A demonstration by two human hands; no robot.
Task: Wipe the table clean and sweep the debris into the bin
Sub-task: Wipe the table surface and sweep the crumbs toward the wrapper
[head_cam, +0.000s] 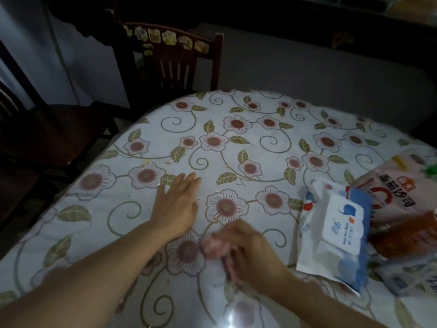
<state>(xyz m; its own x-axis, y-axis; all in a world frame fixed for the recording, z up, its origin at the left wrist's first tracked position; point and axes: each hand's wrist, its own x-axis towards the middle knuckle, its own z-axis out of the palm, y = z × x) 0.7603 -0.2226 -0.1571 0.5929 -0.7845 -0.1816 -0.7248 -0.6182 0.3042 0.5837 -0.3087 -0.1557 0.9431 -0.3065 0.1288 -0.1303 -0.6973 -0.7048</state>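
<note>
The table (272, 138) wears a white cloth printed with pink flowers and green leaves. My left hand (176, 204) lies flat on it, palm down, fingers together and empty. My right hand (243, 249) is blurred with motion just below and to the right, pressed on a bunched pale wipe (214, 245) that shows at its left edge. Small yellowish crumbs (169, 162) are scattered on the cloth beyond my left hand, and a few more crumbs (198, 198) lie beside its fingers. No bin is in view.
A blue-and-white pack of wet wipes (340, 235) lies at the right. Beyond it are a pink printed bag (397, 185) and an orange packet (406, 235). A dark wooden chair (170, 65) stands at the table's far left edge.
</note>
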